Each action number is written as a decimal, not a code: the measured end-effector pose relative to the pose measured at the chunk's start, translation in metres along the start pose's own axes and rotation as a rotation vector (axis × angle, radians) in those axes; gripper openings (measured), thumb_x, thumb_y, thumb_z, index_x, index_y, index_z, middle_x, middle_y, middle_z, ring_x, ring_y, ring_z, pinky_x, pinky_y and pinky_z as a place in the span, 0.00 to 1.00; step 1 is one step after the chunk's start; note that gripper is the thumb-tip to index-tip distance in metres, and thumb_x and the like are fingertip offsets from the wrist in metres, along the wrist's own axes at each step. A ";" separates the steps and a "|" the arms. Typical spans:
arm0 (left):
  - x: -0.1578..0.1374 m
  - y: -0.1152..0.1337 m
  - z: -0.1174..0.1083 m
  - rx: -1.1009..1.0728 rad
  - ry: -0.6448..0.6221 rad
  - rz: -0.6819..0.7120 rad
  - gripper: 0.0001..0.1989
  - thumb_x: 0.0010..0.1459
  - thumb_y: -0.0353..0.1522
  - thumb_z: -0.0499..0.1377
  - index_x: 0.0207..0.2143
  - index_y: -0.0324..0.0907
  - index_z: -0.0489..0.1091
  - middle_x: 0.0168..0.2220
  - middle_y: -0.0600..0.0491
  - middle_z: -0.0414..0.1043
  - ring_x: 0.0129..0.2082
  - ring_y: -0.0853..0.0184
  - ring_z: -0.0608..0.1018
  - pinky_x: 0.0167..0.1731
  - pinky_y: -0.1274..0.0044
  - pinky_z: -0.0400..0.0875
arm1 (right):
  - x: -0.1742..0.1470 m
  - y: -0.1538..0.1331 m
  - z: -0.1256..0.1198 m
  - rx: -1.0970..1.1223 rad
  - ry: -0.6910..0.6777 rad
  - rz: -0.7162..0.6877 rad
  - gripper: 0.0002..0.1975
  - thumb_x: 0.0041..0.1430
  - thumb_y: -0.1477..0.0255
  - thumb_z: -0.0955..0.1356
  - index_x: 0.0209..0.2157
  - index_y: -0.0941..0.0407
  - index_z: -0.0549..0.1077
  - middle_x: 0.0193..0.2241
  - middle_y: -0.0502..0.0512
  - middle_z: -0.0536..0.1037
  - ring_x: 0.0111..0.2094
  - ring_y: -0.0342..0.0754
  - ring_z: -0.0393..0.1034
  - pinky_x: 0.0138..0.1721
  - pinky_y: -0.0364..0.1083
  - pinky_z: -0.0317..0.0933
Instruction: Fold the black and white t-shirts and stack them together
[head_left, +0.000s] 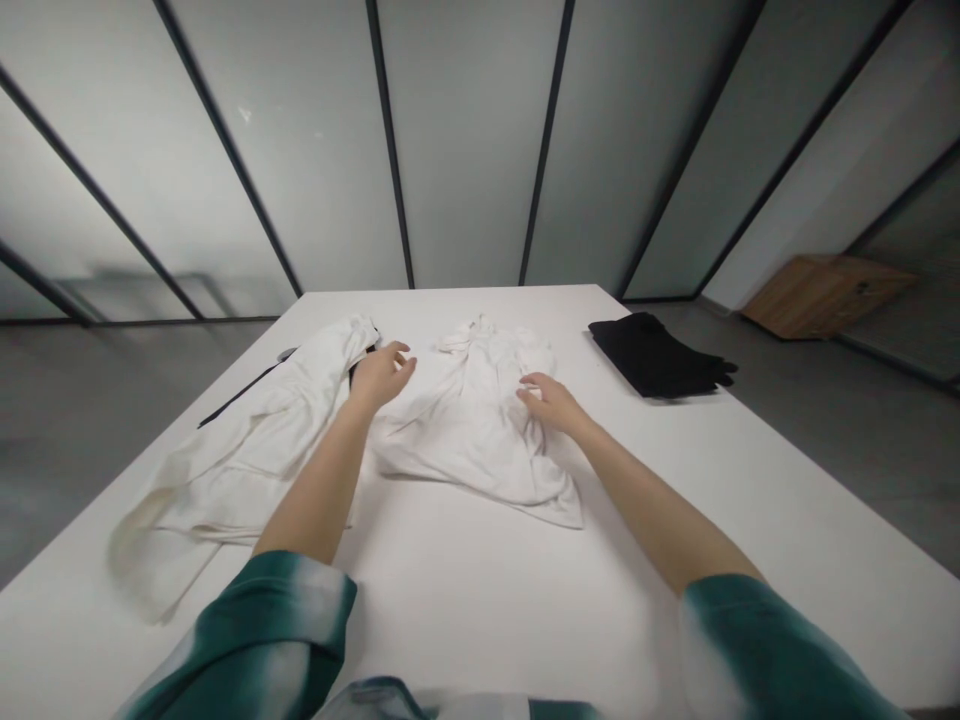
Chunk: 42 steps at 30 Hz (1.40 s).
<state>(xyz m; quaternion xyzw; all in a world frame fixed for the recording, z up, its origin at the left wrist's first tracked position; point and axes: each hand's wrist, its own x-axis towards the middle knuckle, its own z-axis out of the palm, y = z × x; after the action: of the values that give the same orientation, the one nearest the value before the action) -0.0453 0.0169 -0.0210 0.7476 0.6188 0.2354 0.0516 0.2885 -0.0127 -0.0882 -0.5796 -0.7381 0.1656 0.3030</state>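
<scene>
A rumpled white garment [472,430] lies in the middle of the white table, its folds bunched toward the far end. Over its right side is my right hand [551,402], fingers apart and holding nothing; whether the fingertips touch the cloth I cannot tell. My left hand [382,374] is raised between this garment and a second white garment [262,440] on the left, its fingers loosely spread with nothing in them. Part of the left garment is hidden behind my left forearm. A small dark piece [354,372] shows beside my left hand.
A stack of folded black cloth [652,355] sits at the table's right edge. A thin black strap [240,393] lies by the left edge. Beyond the white table [465,610] stand frosted glass panels [465,140], with a wooden cabinet [817,295] on the floor at right.
</scene>
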 end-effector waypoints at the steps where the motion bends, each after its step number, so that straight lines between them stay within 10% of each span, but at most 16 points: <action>1: -0.002 0.006 0.016 -0.001 -0.048 0.070 0.23 0.62 0.40 0.53 0.56 0.40 0.69 0.49 0.46 0.78 0.46 0.61 0.79 0.48 0.72 0.70 | -0.003 -0.001 0.011 -0.125 -0.046 -0.027 0.22 0.62 0.61 0.64 0.52 0.58 0.73 0.56 0.66 0.74 0.57 0.57 0.68 0.57 0.55 0.60; 6: -0.018 0.021 0.085 0.132 -0.357 0.348 0.29 0.66 0.42 0.48 0.66 0.42 0.58 0.70 0.46 0.53 0.68 0.60 0.59 0.65 0.68 0.54 | -0.013 -0.003 0.034 -0.460 -0.246 -0.033 0.35 0.67 0.56 0.59 0.68 0.61 0.56 0.69 0.68 0.53 0.69 0.57 0.49 0.66 0.55 0.47; 11: -0.030 0.027 0.093 0.337 -0.417 0.143 0.35 0.67 0.50 0.42 0.69 0.43 0.52 0.72 0.42 0.43 0.71 0.49 0.51 0.65 0.57 0.50 | -0.007 0.011 0.014 -0.592 -0.269 0.174 0.32 0.69 0.56 0.55 0.68 0.58 0.57 0.70 0.64 0.51 0.69 0.58 0.48 0.65 0.59 0.47; 18: -0.021 0.070 0.044 0.458 -0.622 0.091 0.34 0.62 0.55 0.48 0.57 0.40 0.69 0.56 0.36 0.72 0.55 0.48 0.75 0.50 0.63 0.69 | 0.006 0.028 -0.021 -0.714 -0.216 0.314 0.24 0.66 0.69 0.57 0.58 0.58 0.71 0.62 0.65 0.69 0.63 0.62 0.59 0.60 0.61 0.51; 24: -0.003 0.063 0.054 0.383 -0.324 0.215 0.29 0.66 0.47 0.48 0.63 0.40 0.60 0.61 0.38 0.67 0.60 0.52 0.70 0.55 0.63 0.65 | 0.018 0.013 -0.018 -0.651 -0.115 0.096 0.25 0.66 0.64 0.60 0.60 0.61 0.69 0.62 0.69 0.66 0.62 0.60 0.61 0.59 0.56 0.56; 29: -0.002 0.031 0.088 0.358 -0.419 0.146 0.35 0.67 0.50 0.44 0.68 0.41 0.52 0.71 0.37 0.45 0.69 0.46 0.53 0.63 0.53 0.52 | 0.008 0.022 0.005 -0.635 -0.229 0.061 0.29 0.69 0.60 0.58 0.66 0.58 0.61 0.68 0.65 0.58 0.68 0.60 0.52 0.63 0.56 0.50; 37: -0.011 0.036 0.056 0.439 -0.362 0.072 0.28 0.68 0.46 0.44 0.56 0.36 0.67 0.49 0.35 0.75 0.51 0.48 0.76 0.50 0.58 0.66 | -0.001 0.003 -0.017 -0.676 -0.282 0.007 0.27 0.70 0.58 0.57 0.60 0.58 0.69 0.51 0.68 0.78 0.54 0.60 0.71 0.57 0.58 0.54; 42: -0.009 0.039 0.050 0.463 -0.226 0.195 0.21 0.67 0.40 0.48 0.52 0.37 0.71 0.52 0.36 0.73 0.55 0.49 0.73 0.53 0.61 0.65 | 0.009 -0.011 -0.023 -0.597 -0.197 -0.036 0.23 0.69 0.63 0.58 0.57 0.58 0.72 0.48 0.65 0.80 0.52 0.58 0.72 0.55 0.55 0.57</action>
<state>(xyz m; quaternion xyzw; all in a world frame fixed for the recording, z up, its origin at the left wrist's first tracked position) 0.0096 0.0102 -0.0532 0.8171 0.5716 0.0065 -0.0749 0.2938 -0.0093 -0.0619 -0.6111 -0.7900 -0.0086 0.0494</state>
